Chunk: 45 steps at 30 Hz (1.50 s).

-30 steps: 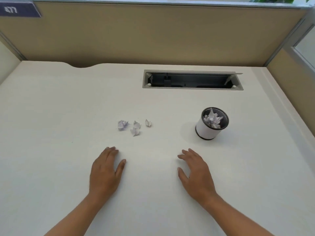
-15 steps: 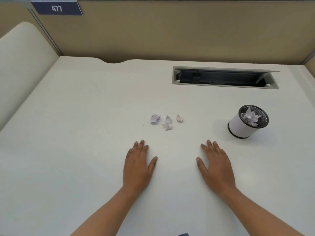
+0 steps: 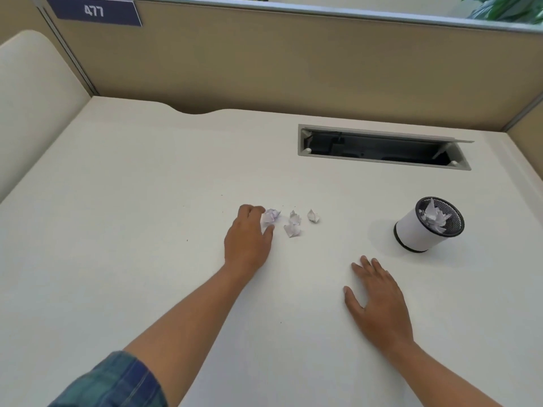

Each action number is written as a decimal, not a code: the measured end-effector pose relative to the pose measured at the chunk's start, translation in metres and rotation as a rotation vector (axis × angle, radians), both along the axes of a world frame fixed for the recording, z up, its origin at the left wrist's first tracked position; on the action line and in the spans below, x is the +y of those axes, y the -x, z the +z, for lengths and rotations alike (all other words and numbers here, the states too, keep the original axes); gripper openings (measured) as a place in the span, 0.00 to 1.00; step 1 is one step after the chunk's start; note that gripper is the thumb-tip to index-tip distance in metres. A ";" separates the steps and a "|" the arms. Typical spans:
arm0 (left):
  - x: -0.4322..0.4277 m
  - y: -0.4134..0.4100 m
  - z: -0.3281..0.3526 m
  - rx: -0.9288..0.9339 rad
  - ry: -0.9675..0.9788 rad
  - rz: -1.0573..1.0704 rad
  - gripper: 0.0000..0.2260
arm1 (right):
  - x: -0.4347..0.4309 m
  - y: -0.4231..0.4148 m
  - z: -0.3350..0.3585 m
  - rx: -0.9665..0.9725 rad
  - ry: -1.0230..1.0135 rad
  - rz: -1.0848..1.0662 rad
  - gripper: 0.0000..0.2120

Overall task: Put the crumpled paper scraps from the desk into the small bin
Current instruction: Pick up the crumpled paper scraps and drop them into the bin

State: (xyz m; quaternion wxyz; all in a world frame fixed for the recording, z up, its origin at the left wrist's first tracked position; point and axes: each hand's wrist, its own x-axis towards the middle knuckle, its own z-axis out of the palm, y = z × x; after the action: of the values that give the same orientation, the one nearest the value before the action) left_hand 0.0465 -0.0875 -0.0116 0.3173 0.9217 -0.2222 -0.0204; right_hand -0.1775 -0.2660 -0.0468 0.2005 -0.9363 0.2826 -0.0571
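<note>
Four paper scraps at middle of desk | left hand pinches leftmost scrap | right hand flat, fingers spread, nearer front edge | small bin toward right edge, paper inside

- One sign to read: a dark blue plate carrying the white digits "477".
- The digits are blocky and plain, three in a row, sitting about mid-plate with blue margin on either side.
- The plate is far left in the scene, fixed high on the tan partition behind the desk, above the desk's far-left corner.
- Its top edge runs out of the frame, and the whole plate looks slightly tilted in the wide-angle view, its right end lower than its left.
</note>
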 end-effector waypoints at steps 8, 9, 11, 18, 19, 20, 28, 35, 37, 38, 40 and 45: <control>-0.014 -0.024 -0.004 0.107 -0.131 -0.035 0.23 | 0.000 -0.001 -0.004 -0.065 0.052 -0.001 0.27; -0.014 -0.025 -0.006 0.107 -0.127 -0.035 0.22 | -0.001 -0.001 -0.005 -0.064 0.057 0.001 0.28; -0.014 -0.026 -0.010 0.109 -0.109 -0.033 0.18 | -0.002 -0.002 -0.005 -0.066 0.055 0.001 0.28; -0.006 -0.016 -0.006 0.131 -0.001 0.060 0.07 | -0.002 -0.003 -0.006 -0.071 0.073 0.005 0.28; -0.003 -0.013 -0.004 0.144 0.025 0.088 0.06 | -0.002 -0.003 -0.007 -0.072 0.075 0.006 0.27; 0.000 -0.008 -0.002 0.161 0.056 0.121 0.05 | -0.001 -0.003 -0.008 -0.078 0.070 0.005 0.26; 0.021 0.040 0.008 0.360 0.283 0.275 0.09 | -0.018 -0.045 0.010 -0.168 -0.082 -0.101 0.12; 0.039 0.054 0.006 0.397 0.425 0.300 0.09 | -0.024 -0.125 0.024 -0.123 -0.231 -0.003 0.12; 0.045 0.055 0.007 0.408 0.445 0.286 0.10 | -0.024 -0.141 0.027 -0.119 -0.253 0.022 0.15; 0.048 0.056 0.008 0.407 0.443 0.283 0.09 | -0.024 -0.147 0.028 -0.111 -0.252 0.045 0.16; 0.052 0.059 0.009 0.395 0.435 0.295 0.08 | -0.026 -0.157 0.028 -0.054 -0.211 0.121 0.19; 0.056 0.071 0.018 0.398 0.403 0.315 0.08 | -0.033 -0.165 0.024 0.016 -0.165 0.134 0.11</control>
State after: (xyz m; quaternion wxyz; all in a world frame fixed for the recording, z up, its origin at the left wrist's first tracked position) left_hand -0.0243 -0.0315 0.0069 0.5300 0.8412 -0.0100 -0.1063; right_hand -0.0130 -0.2992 -0.0227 0.2780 -0.9338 0.2248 -0.0127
